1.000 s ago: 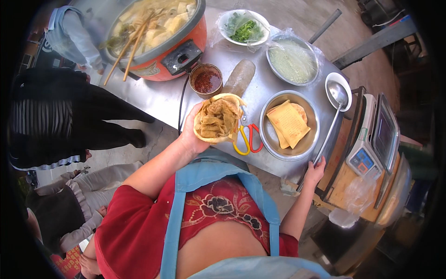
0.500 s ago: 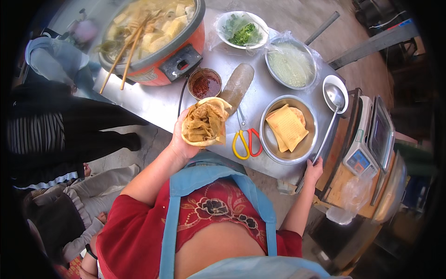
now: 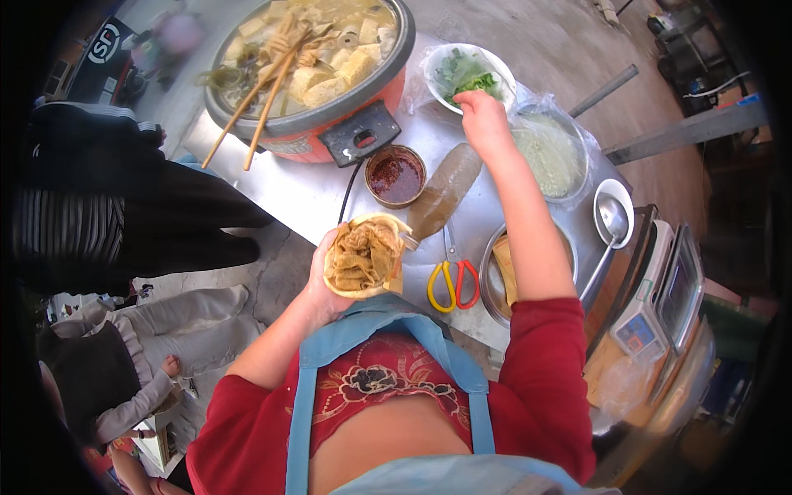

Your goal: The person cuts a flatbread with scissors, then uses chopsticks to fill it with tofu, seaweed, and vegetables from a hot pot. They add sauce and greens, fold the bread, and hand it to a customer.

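My left hand (image 3: 323, 285) is wrapped round a stuffed flatbread (image 3: 365, 254), a pale round pocket packed with folded brown tofu skin, with a bit of paper at its side. Away from me, my right hand (image 3: 483, 117) reaches over the near rim of a plastic-lined white bowl (image 3: 506, 73). Its fingers are pinched together at the chopped greens (image 3: 475, 82) inside; the fingertips are partly hidden. Below that forearm, a steel basin (image 3: 490, 290) with paper pieces (image 3: 505, 266) is half covered. Scissors (image 3: 453, 285) with yellow and red handles lie beside the flatbread.
A big red cooker (image 3: 309, 148) of simmering food bears wooden chopsticks (image 3: 268, 99). Near it are a chilli sauce bowl (image 3: 396, 175), a brown cylindrical object (image 3: 450, 190), a plastic-covered basin (image 3: 549, 157) and a ladle (image 3: 611, 216) in a white bowl. A scale (image 3: 648, 318) stands right; people are left.
My right hand has left the ladle handle and moved up and left to the bowl of greens. The left hand still holds the flatbread. The view has shifted a little.
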`<move>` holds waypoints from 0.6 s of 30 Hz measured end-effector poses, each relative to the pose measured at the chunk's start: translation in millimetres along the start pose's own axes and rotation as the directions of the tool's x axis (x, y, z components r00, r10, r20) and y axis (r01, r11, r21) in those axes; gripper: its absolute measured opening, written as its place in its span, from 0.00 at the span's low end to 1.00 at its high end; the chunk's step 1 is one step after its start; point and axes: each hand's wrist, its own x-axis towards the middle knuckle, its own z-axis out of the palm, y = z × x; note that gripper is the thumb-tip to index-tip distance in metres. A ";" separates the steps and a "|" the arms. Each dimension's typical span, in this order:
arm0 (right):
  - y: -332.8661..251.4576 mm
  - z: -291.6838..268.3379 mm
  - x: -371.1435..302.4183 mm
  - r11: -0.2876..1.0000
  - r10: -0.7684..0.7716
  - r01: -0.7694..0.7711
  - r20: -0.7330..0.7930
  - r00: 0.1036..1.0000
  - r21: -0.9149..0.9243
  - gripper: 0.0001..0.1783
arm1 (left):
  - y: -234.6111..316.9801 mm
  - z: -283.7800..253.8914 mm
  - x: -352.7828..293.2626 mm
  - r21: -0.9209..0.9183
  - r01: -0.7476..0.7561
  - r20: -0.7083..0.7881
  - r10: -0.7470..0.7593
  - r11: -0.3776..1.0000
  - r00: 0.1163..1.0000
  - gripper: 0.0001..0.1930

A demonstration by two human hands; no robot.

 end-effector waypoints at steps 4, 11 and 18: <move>42.8 33.7 67.3 0.871 0.136 -0.094 0.052 0.989 -0.483 0.11 | 6.4 -7.6 -11.6 -0.021 0.036 -0.056 -0.037 0.999 0.998 0.31; 111.0 41.6 77.5 0.855 0.056 -0.019 0.057 0.997 -0.518 0.14 | 10.5 -23.3 -13.4 -0.189 0.032 -0.094 -0.051 0.981 0.994 0.30; 112.3 16.5 73.1 0.921 0.013 -0.032 -0.051 0.999 -0.388 0.14 | 6.3 -15.7 0.6 -0.086 -0.083 0.000 0.083 0.993 0.997 0.30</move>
